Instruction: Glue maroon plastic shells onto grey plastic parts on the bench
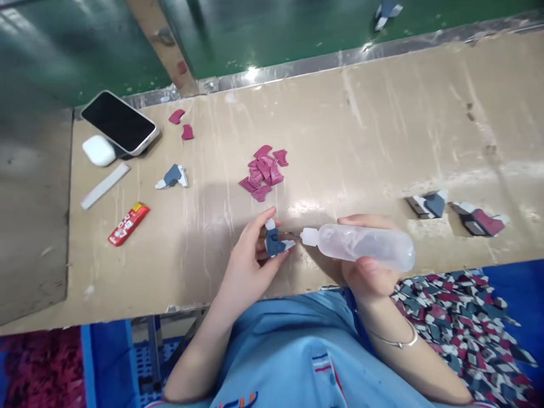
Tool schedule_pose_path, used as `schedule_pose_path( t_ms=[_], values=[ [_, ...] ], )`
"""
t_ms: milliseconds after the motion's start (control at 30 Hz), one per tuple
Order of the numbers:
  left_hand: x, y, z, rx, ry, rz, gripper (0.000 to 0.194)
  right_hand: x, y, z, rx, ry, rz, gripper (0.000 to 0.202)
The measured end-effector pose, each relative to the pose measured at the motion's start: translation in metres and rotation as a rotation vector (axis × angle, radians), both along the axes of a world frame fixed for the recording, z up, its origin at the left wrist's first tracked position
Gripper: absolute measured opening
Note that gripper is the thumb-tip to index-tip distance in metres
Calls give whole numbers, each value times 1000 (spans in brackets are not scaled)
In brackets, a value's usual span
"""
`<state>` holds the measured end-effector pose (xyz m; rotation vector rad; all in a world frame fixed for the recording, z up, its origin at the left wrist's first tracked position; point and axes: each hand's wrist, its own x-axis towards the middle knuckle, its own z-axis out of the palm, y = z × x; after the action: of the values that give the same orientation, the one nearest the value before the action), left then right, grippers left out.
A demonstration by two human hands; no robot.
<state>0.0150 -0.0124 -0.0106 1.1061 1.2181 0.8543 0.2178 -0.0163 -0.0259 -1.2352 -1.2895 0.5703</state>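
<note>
My left hand [255,258] is closed on a small dark blue and white plastic part [275,242], held by its edges above the near side of the table. In my right hand [372,272] lies a translucent squeeze bottle [365,245], tipped on its side. Its thin dark nozzle points left, and the tip is at or very near the blue part; I cannot tell if they touch. Just beyond my hands sits a loose pile of maroon pieces [264,171]. Another blue and white part [173,177] rests to the left.
A phone [121,122], a white earbud case [98,150], a pale strip [105,186] and a red packet [128,224] lie at left. Two assembled parts [429,204] sit at right. Below the table edge, a blue bin [516,306] holds many parts; maroon pieces [45,368] fill another.
</note>
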Motion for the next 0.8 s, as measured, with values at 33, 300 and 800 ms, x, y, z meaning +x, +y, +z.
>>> schedule_pose_path(
  t_ms=[33, 300, 800],
  values=[
    [1, 1, 1, 7, 3, -18, 62, -2, -3, -2, 13, -22, -6, 44],
    [0, 6, 4, 41, -3, -100, 60, -3, -8, 0, 28, -137, -11, 37],
    [6, 7, 13, 32, 10, -92, 61, 1, -18, -1, 15, -289, -133, 46]
  ],
)
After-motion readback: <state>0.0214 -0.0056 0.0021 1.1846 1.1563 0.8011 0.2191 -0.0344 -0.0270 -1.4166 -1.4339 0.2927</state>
